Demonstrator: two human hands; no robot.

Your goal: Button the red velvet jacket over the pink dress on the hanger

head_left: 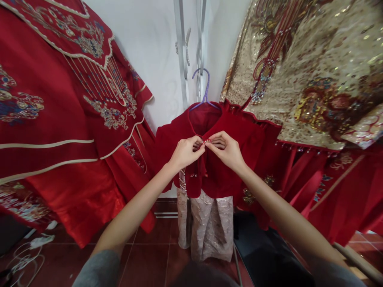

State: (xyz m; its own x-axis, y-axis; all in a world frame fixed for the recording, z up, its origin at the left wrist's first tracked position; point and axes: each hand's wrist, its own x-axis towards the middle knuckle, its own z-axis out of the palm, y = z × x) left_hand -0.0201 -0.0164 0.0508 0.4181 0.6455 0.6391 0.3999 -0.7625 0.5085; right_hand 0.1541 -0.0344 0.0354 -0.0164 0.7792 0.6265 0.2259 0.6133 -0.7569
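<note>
A short red jacket (239, 133) with a stand-up collar hangs from a purple hanger (206, 89). At its neck, my left hand (184, 153) and my right hand (226, 150) meet, thumbs and fingers pinched on a small beaded fastening (206, 141). My fingertips cover most of it, so whether it is fastened cannot be seen. A beaded tassel (182, 181) dangles down the jacket's front on the left. Below the hem shows a pale, shiny patterned skirt (214, 223).
Red embroidered garments (68, 79) hang close on the left. A gold sequined garment (287, 79) and more red cloth crowd the right. Behind stands a white metal rack post (180, 48). White cables (25, 259) lie on the tiled floor at lower left; a black object (263, 251) is at lower right.
</note>
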